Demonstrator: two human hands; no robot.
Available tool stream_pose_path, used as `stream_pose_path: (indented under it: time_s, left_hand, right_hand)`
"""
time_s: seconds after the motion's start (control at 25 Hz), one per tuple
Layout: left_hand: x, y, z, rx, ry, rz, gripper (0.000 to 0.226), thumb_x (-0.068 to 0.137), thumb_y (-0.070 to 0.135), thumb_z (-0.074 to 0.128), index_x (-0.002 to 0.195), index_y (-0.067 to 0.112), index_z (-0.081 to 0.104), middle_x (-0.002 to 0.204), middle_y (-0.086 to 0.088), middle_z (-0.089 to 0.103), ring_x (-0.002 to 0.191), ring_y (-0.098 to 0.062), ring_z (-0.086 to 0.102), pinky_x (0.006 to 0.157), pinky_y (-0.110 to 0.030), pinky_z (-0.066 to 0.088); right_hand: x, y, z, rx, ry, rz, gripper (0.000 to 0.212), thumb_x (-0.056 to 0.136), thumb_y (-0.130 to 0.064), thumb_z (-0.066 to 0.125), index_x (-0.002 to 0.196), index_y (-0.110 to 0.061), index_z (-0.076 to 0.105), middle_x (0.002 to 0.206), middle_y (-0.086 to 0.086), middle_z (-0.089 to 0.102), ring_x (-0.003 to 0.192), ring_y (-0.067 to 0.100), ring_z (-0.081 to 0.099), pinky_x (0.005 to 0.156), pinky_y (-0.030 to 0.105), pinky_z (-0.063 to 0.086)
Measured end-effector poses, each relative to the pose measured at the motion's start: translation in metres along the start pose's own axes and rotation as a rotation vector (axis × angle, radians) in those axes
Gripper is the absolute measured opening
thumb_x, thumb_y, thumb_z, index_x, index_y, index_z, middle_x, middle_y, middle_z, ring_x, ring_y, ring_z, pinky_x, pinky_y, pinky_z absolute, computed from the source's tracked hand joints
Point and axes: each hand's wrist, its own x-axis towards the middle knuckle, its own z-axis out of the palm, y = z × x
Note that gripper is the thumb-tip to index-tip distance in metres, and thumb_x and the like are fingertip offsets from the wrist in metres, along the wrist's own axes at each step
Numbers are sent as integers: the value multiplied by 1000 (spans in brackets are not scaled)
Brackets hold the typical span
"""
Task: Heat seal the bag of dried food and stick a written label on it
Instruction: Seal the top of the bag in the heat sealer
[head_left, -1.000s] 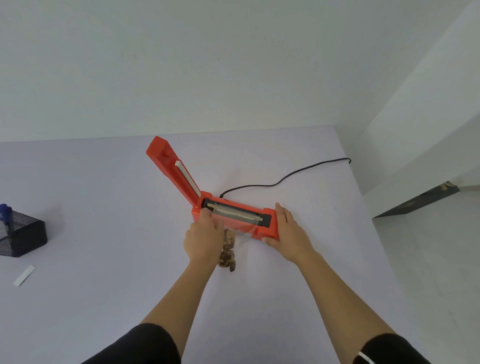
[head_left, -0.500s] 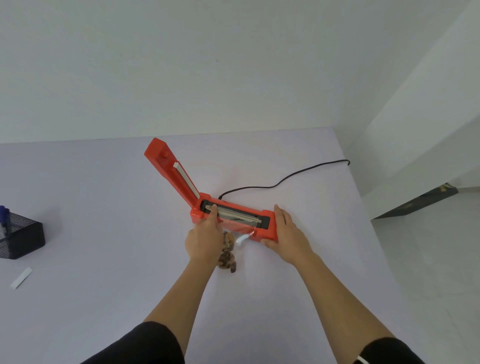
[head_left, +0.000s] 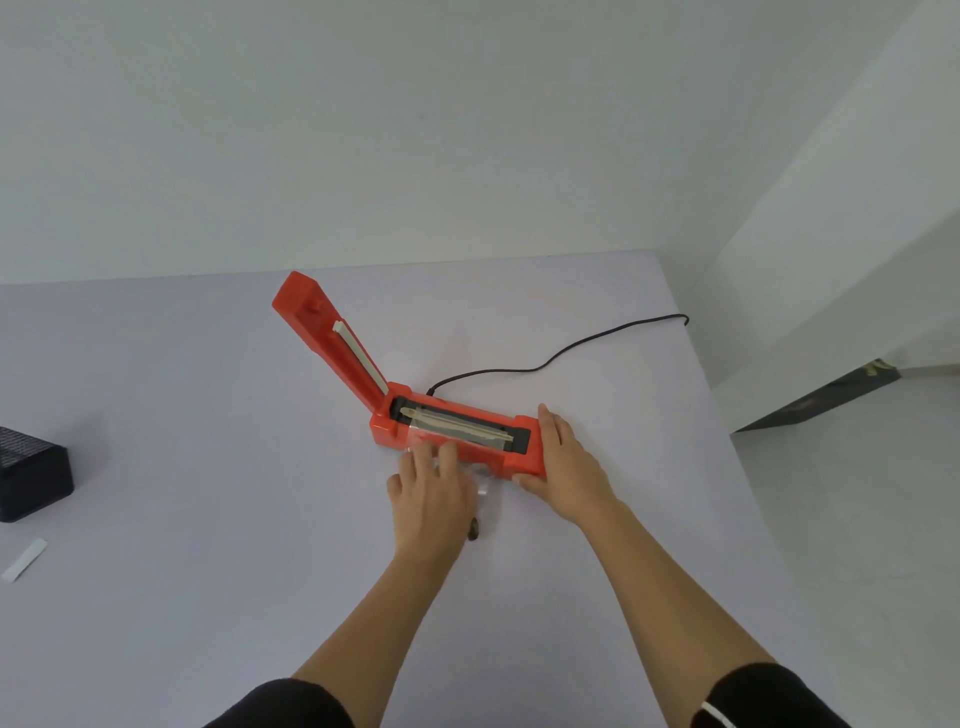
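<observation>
An orange heat sealer (head_left: 467, 436) sits on the pale table (head_left: 208, 415) with its lid (head_left: 332, 343) raised up to the left. A clear bag of dried food (head_left: 480, 480) lies in front of it, its mouth laid over the sealing strip. My left hand (head_left: 431, 493) lies flat on the bag with fingers spread, hiding most of it; a brown bit of food (head_left: 474, 531) shows beside the wrist. My right hand (head_left: 563, 462) grips the sealer's right end.
A black cord (head_left: 561, 353) runs from the sealer's back toward the table's right edge. A black mesh pen holder (head_left: 31, 480) stands at the far left, with a white label strip (head_left: 23, 558) lying in front of it. The wall is just behind the table.
My left hand has slid right and back from the sealer's left end onto the bag, covering more of the food. My right hand stays on the sealer.
</observation>
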Motion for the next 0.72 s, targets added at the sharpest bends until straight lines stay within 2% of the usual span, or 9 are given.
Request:
stream_pose_path:
  time_s: [0.08, 0.2, 0.32, 0.4, 0.56, 0.72]
  left_hand:
    - [-3, 10, 7, 6, -80, 53, 30, 70, 33, 70, 88, 13, 57, 91, -6, 59, 79, -27, 59, 62, -38, 50]
    - [-2, 19, 12, 63, -178, 18, 44, 61, 50, 70, 82, 16, 54, 87, -4, 57, 74, -24, 56, 57, -37, 47]
    - [0, 23, 16, 79, -106, 27, 30, 61, 20, 73, 80, 15, 50, 80, -4, 56, 68, -24, 53, 55, -35, 43]
    - [2, 22, 16, 85, -64, 80, 24, 64, 7, 71, 81, 14, 55, 77, -3, 58, 64, -23, 53, 54, -35, 45]
    - [6, 22, 9, 97, -84, 115, 24, 62, 8, 79, 77, 14, 61, 72, -2, 64, 60, -22, 59, 55, -33, 50]
    - [7, 19, -1, 186, -154, 191, 43, 51, 13, 88, 85, 14, 61, 79, -2, 67, 66, -24, 64, 61, -36, 53]
  right_hand:
    - [0, 0, 1, -7, 3, 6, 96, 84, -40, 64, 148, -16, -3, 156, 7, 14, 137, 26, 33, 106, 41, 37]
    - [0, -1, 1, -17, 1, 9, 96, 84, -39, 65, 148, -16, -3, 156, 7, 14, 136, 27, 35, 106, 42, 37]
    - [2, 0, 2, -10, -3, 17, 97, 84, -39, 65, 148, -17, -3, 156, 8, 14, 136, 27, 34, 107, 43, 37]
    - [2, 0, 3, -9, 3, 19, 97, 83, -40, 65, 148, -17, -3, 156, 7, 15, 136, 27, 35, 106, 42, 38]
    - [2, 1, 3, -13, 15, -1, 96, 84, -39, 65, 148, -16, -3, 156, 7, 15, 135, 27, 36, 104, 42, 40]
    - [2, 3, 4, -23, 15, 9, 97, 83, -41, 65, 148, -17, -3, 156, 7, 15, 135, 27, 36, 103, 42, 41]
